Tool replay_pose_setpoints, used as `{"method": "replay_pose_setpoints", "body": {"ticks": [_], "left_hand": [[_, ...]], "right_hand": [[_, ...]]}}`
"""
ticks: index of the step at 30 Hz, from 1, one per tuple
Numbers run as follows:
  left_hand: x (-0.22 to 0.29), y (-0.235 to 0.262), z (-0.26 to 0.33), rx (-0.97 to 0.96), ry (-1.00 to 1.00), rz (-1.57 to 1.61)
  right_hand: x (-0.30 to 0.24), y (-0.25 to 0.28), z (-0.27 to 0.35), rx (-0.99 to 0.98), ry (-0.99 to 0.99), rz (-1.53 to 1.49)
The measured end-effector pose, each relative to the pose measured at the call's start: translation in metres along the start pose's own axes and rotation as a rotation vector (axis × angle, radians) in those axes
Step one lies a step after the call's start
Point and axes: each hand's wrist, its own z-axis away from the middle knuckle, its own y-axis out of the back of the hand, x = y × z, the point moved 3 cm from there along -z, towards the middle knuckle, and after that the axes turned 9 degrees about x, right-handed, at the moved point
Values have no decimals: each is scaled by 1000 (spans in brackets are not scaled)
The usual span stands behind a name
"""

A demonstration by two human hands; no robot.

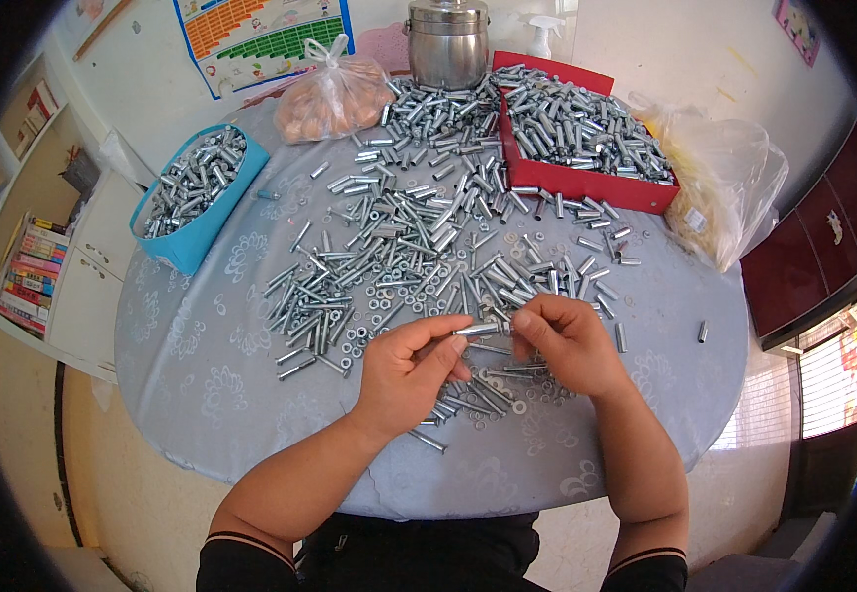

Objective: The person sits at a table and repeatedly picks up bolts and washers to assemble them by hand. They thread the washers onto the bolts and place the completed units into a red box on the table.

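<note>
Over the near middle of the table, my left hand point(401, 373) pinches a shiny expansion bolt point(479, 330) between thumb and fingers. It lies roughly level, pointing toward my right hand point(574, 347). The right thumb and fingers are closed at the bolt's right end; whether they also hold a small nut or washer is hidden. Under and beyond both hands spreads a loose pile of long bolts point(320, 321), metal sleeves point(428, 222), nuts point(386, 293) and washers point(519, 407). A few more long bolts point(468, 403) lie just below my hands.
A blue box point(192, 255) of metal anchors stands at the far left, and a red box point(586, 197) heaped with them at the back right. Along the back are a bag of eggs point(335, 104) and a steel pot point(447, 49). A clear plastic bag point(724, 187) sits far right.
</note>
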Motion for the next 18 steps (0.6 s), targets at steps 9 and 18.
{"method": "replay_pose_setpoints", "body": {"ticks": [9,18], "left_hand": [[-1,0,0,-9,-1,5],[-4,1,-1,-9,22,38]], "right_hand": [[2,0,-1,-39,-9,-27],[2,-1,0,-63,17,16]]}}
